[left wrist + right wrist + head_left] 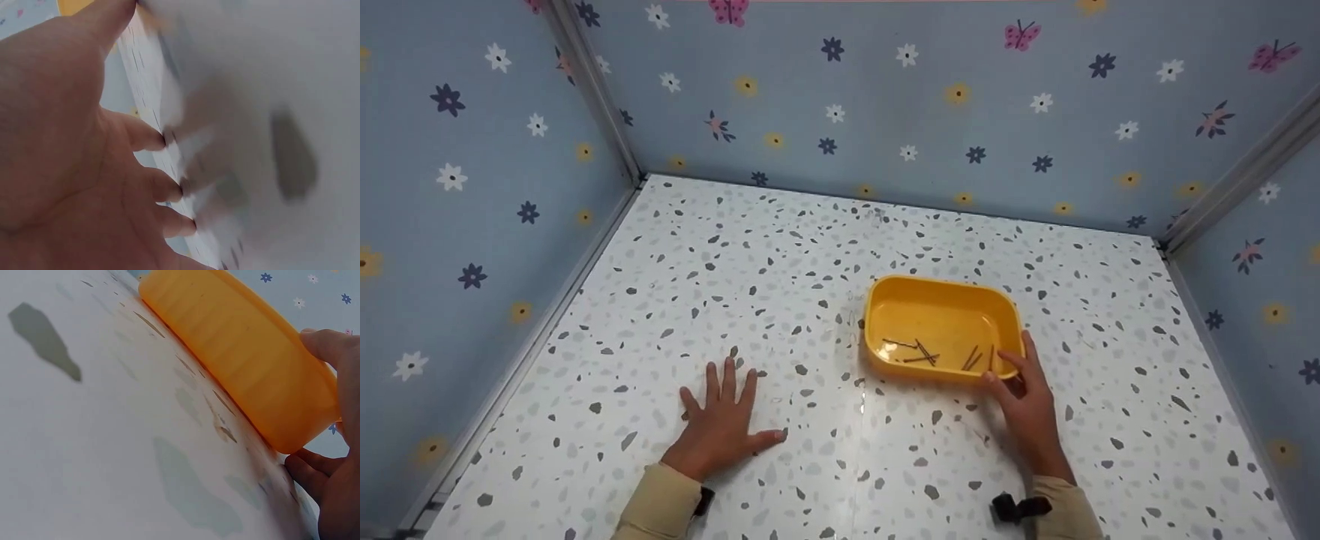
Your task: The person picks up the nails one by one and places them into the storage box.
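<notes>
A yellow plastic tub (941,300) with rounded corners stands on the speckled tabletop, right of centre. Several thin, dark, nail-like pieces (926,352) lie scattered along its near side. My right hand (1030,409) grips the tub's near right corner, with digits at the rim; in the right wrist view, other fingertips (306,472) are down at the tub's base. To the left, my left hand (716,431) rests on the tabletop, fingers spread and holding nothing. Its fingertips (171,188) meet the white surface in the left wrist view.
The white tabletop (697,270) carries grey speckles and a faint seam running toward the front. Blue flower-patterned panels (870,97) enclose it at the back, left and right, with metal strips (600,90) at the corners. Black straps (1020,508) sit at both wrists.
</notes>
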The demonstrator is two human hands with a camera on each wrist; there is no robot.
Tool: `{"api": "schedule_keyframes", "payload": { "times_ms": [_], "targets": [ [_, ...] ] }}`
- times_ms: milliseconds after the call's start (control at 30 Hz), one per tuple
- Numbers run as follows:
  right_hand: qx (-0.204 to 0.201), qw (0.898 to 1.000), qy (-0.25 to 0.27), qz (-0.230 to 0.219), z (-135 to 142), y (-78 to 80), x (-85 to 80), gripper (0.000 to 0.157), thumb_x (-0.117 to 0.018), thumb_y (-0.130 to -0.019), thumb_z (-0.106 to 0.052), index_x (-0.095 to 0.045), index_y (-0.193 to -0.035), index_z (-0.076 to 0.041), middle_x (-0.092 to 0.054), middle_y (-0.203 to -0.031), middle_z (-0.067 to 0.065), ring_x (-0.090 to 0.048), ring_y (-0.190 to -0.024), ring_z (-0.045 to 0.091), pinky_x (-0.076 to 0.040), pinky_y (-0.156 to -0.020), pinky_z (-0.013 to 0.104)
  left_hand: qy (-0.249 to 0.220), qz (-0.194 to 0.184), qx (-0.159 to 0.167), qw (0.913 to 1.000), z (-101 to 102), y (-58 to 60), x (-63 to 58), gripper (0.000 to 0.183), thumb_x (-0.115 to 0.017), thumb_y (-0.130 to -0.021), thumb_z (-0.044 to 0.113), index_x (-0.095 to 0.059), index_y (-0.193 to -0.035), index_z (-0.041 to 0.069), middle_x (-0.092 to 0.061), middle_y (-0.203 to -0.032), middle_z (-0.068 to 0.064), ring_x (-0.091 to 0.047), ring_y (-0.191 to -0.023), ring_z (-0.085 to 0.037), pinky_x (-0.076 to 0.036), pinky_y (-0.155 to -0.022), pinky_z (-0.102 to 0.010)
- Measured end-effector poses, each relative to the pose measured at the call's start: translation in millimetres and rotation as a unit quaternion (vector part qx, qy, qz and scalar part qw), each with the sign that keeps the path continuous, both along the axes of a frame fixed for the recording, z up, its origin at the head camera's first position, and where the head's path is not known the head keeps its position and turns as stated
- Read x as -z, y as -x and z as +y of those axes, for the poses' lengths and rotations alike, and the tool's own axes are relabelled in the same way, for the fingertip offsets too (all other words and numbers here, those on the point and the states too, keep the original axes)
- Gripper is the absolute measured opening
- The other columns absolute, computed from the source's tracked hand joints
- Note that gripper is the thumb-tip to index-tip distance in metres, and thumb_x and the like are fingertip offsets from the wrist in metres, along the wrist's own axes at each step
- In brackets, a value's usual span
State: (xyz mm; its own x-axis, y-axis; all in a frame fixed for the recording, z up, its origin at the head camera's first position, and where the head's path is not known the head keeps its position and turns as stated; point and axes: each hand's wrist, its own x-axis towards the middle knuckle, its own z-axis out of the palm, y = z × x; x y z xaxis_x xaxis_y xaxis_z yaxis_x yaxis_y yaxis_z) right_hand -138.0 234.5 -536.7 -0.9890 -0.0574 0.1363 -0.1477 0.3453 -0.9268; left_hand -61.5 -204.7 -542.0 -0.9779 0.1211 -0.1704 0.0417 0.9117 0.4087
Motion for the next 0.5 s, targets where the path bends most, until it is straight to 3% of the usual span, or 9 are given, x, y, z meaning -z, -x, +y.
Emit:
{"api": "schedule_keyframes", "payload": {
  "times_ms": [333, 500],
  "targets": [
    [0.011, 1.0, -0.007, 0.009, 13, 13.3, 28.0, 0.047, -0.066, -0.098, -0.027, -0.052, -0.139, -0.007, -0.006, -0.166, -0.013, -0.038, -0.142, 0.022, -0.037, -0.103, 0.018, 0.014, 0.018, 0.002, 0.9997, 7, 0.6, 2.2, 0.103, -0.068, -0.085, 0.064, -0.033, -0.152, -0.005, -0.01, -0.158, -0.038, -0.001, -0.143, -0.061, -0.005, -0.097, -0.085],
    [0.011, 1.0, -0.013, 0.008, 14, 14.4, 30.6, 0.05, -0.067, -0.097, -0.033, -0.053, -0.138, -0.008, -0.007, -0.166, -0.015, -0.038, -0.142, 0.02, -0.037, -0.104, 0.017, 0.008, 0.014, 0.001, 0.9999, 7, -0.4, 1.4, 0.099, -0.069, -0.085, 0.061, -0.035, -0.151, -0.004, -0.013, -0.157, -0.038, -0.003, -0.142, -0.061, -0.007, -0.096, -0.085]
  ]
}}
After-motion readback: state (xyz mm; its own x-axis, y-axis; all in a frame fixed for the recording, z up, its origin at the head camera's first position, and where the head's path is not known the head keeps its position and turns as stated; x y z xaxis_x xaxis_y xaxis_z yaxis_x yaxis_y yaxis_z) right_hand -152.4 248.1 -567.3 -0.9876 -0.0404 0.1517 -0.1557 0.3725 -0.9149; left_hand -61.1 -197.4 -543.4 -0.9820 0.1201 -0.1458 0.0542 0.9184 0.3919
